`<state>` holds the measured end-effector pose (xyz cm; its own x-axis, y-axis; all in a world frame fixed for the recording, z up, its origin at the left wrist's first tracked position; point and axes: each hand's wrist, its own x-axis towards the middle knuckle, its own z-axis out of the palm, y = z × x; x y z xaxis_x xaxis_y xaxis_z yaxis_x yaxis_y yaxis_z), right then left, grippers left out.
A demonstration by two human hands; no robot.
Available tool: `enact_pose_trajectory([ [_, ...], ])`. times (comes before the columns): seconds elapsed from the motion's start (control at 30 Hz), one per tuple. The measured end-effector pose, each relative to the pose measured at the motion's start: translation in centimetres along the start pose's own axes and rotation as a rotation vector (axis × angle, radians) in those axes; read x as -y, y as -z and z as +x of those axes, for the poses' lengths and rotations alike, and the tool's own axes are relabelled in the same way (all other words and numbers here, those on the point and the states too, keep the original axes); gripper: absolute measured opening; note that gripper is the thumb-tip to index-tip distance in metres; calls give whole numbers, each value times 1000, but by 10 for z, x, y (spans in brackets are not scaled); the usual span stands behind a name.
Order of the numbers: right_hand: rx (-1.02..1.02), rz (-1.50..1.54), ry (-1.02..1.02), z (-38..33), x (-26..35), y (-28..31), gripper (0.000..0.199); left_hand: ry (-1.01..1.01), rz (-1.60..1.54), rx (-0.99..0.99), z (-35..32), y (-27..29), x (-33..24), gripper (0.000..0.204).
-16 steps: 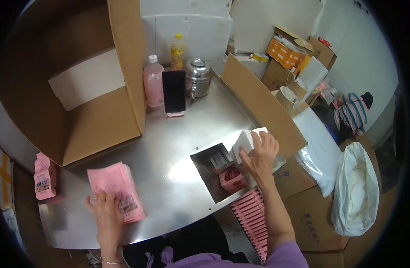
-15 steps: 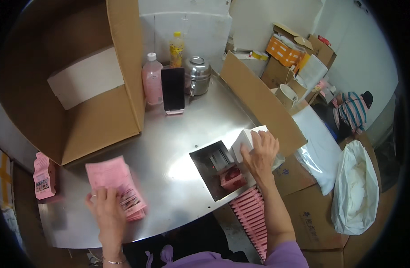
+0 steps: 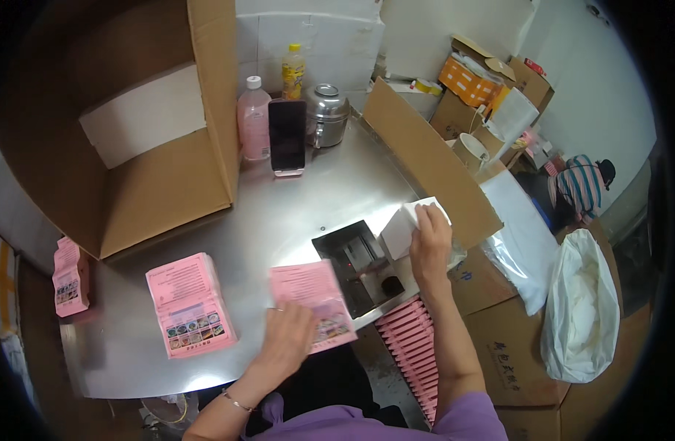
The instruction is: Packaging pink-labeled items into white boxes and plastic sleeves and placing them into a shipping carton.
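Since it lies flat on the steel table (image 3: 279, 220), the pink packet (image 3: 312, 301) under the left hand (image 3: 286, 339) looks thin, light and bendy; its long edges seem best for gripping. That hand presses it, fingers spread, grasping nothing. The right hand (image 3: 429, 246) curls on one white box (image 3: 404, 224) beside the recessed tray (image 3: 356, 264). One pink stack (image 3: 190, 305) lies left; two bottles (image 3: 254, 117) stand behind.

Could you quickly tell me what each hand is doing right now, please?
Left hand: fingers flat on a pink packet, pressing it to the metal table.
Right hand: fingers closed around a small white box.
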<state>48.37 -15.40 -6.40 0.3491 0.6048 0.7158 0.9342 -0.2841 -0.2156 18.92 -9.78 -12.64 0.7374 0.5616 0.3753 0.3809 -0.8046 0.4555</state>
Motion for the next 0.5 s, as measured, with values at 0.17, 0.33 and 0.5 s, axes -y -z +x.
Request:
enact_pose_trajectory([
  [0.17,273,394,637,-86,103,14,38,-51,-50,40,-5,25,5,58],
  [0.33,404,189,562,-78,102,-37,37,67,128,-22,5,12,-11,88],
  [0.5,450,369,562,-74,137,-42,22,150,244,-187,12,9,-7,83],
])
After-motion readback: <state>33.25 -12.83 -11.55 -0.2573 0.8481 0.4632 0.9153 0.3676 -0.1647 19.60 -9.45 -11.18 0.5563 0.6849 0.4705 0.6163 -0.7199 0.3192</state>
